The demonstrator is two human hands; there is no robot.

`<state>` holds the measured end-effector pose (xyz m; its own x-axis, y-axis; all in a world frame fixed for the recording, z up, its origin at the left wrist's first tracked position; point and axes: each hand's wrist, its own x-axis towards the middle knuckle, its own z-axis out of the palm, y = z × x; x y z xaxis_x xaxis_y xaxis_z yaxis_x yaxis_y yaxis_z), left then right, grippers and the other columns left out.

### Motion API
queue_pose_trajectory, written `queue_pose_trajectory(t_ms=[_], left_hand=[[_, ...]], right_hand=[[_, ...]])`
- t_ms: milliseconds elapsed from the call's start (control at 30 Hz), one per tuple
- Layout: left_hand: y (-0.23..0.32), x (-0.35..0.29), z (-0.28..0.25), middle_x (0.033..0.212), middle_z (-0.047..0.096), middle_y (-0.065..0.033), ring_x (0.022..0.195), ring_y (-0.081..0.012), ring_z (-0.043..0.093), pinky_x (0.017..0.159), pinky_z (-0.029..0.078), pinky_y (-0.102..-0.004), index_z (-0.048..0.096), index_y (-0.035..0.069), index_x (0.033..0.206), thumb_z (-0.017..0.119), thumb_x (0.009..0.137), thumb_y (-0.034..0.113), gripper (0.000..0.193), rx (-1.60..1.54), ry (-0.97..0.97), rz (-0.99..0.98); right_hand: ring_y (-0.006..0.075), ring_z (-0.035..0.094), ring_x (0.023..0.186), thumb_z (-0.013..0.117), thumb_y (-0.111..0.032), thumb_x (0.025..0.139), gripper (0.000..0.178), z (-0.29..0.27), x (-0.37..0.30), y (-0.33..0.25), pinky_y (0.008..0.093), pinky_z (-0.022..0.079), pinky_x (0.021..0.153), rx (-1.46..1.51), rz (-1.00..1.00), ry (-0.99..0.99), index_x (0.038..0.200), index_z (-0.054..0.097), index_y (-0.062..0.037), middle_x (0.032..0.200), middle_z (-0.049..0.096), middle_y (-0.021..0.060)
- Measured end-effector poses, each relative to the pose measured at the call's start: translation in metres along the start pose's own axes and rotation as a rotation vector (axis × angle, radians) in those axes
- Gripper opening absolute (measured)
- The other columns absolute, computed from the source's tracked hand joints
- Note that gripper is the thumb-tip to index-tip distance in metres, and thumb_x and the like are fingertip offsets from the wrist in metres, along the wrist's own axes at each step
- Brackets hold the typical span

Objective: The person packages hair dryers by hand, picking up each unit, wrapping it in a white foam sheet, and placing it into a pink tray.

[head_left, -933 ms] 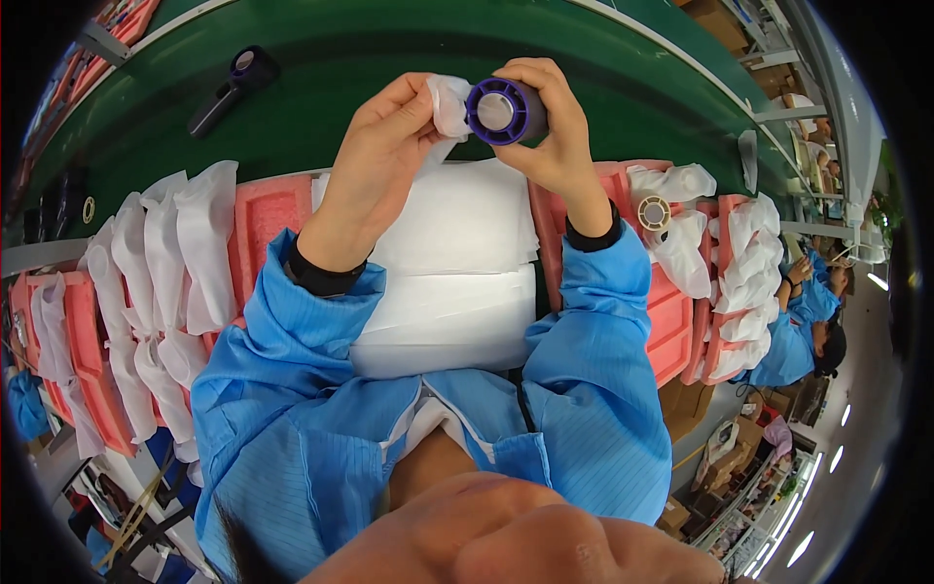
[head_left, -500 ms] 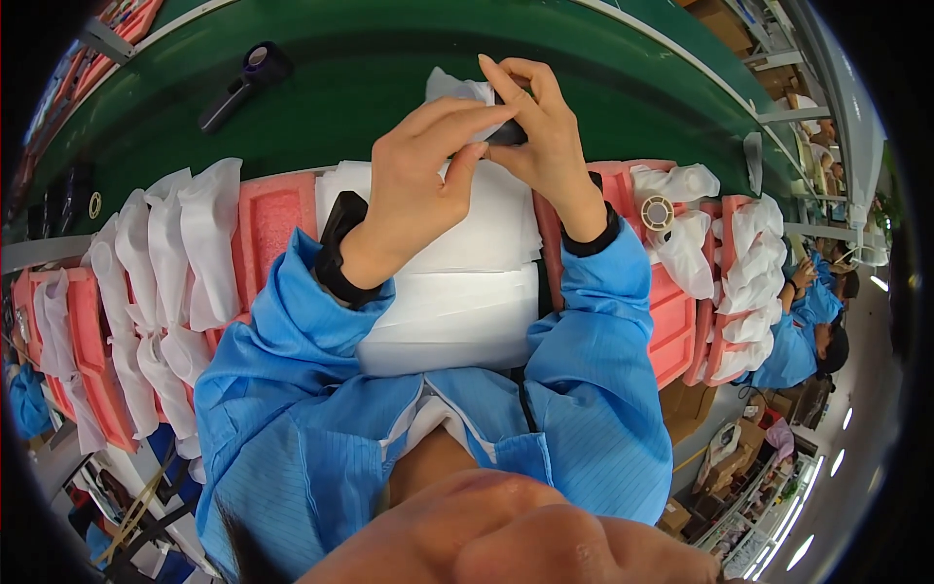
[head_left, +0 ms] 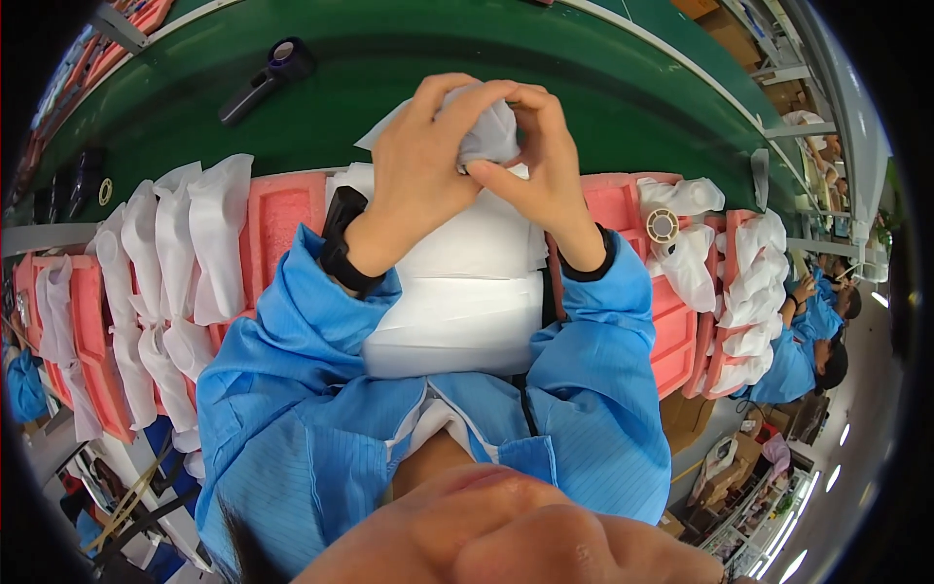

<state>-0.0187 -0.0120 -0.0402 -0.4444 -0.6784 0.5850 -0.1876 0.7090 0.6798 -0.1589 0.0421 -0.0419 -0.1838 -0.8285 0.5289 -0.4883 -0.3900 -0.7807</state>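
Note:
Both my hands are closed around a bundle in a thin white bag or sheet (head_left: 489, 134), above the far end of a white stack. My left hand (head_left: 420, 165) grips it from the left, fingers bent over its top, and a loose white corner sticks out beyond that hand. From the right, my right hand (head_left: 547, 165) holds it with thumb and fingers curled round its rounded end. What lies inside the white material is hidden. Below my hands, the stack of flat white sheets or bags (head_left: 457, 321) lies between my forearms.
A dark hair dryer (head_left: 255, 95) lies on the green conveyor belt (head_left: 370, 63). Pink foam trays (head_left: 282, 219) stand at both sides, with several white-wrapped items (head_left: 219, 248) on the left. A round ribbed part (head_left: 663, 226) rests on the right tray. Co-workers in blue (head_left: 788, 360) sit far right.
White material now covers the dark thing that showed between my hands. My fingers have closed round the bundle. The hair dryer on the belt has shifted slightly right in view.

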Motion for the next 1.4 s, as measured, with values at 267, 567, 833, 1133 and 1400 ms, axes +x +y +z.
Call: queue_pose_trajectory(t_ms=[267, 567, 833, 1133, 1400], left_hand=[[-0.01, 0.012, -0.029, 0.115, 0.053, -0.0059, 0.094, -0.0193, 0.058, 0.076, 0.048, -0.0289, 0.062, 0.013, 0.11, 0.078, 0.07, 0.011, 0.043, -0.888, -0.197, 0.034], [-0.007, 0.004, -0.015, 0.121, 0.05, -0.0072, 0.106, -0.0205, 0.051, 0.085, 0.043, -0.0305, 0.065, 0.01, 0.101, 0.08, 0.069, 0.015, 0.035, -0.349, 0.208, -0.084], [-0.007, 0.001, -0.012, 0.119, 0.051, -0.0056, 0.107, -0.0202, 0.05, 0.085, 0.042, -0.0304, 0.068, 0.006, 0.082, 0.079, 0.07, 0.012, 0.018, -0.095, 0.266, 0.054], [-0.047, 0.014, -0.019, 0.098, 0.058, -0.0057, 0.082, -0.0184, 0.057, 0.07, 0.045, -0.0269, 0.068, 0.008, 0.081, 0.077, 0.07, 0.014, 0.016, -0.261, 0.398, -0.239], [-0.009, -0.024, 0.029, 0.088, 0.057, -0.0099, 0.079, -0.0284, 0.061, 0.066, 0.048, -0.0363, 0.061, 0.008, 0.085, 0.075, 0.071, 0.024, 0.025, -0.022, -0.293, -0.048]], right_hand=[[0.0216, 0.059, 0.084, 0.079, -0.014, 0.068, 0.056, -0.008, 0.001, 0.011, 0.0331, 0.05, 0.073, 0.018, 0.022, -0.342, 0.116, 0.052, -0.002, 0.096, 0.059, 0.0115], [0.0321, 0.064, 0.076, 0.072, -0.003, 0.07, 0.038, -0.002, -0.002, 0.02, 0.033, 0.049, 0.064, -0.566, -0.001, -0.081, 0.104, 0.055, -0.002, 0.088, 0.064, 0.016], [0.0308, 0.063, 0.074, 0.072, -0.004, 0.071, 0.034, 0.002, -0.003, 0.015, 0.0334, 0.048, 0.063, -0.554, 0.038, -0.027, 0.1, 0.054, -0.0014, 0.085, 0.063, 0.0151], [0.0121, 0.056, 0.075, 0.073, -0.016, 0.078, 0.038, -0.021, -0.001, 0.01, 0.0283, 0.047, 0.065, 0.17, 0.609, -0.581, 0.107, 0.054, 0.0006, 0.085, 0.062, 0.0086], [0.0254, 0.059, 0.1, 0.068, -0.014, 0.081, 0.048, -0.065, 0.001, 0.134, 0.0319, 0.048, 0.081, -0.749, 0.445, -0.127, 0.123, 0.05, 0.0001, 0.114, 0.058, 0.0197]])
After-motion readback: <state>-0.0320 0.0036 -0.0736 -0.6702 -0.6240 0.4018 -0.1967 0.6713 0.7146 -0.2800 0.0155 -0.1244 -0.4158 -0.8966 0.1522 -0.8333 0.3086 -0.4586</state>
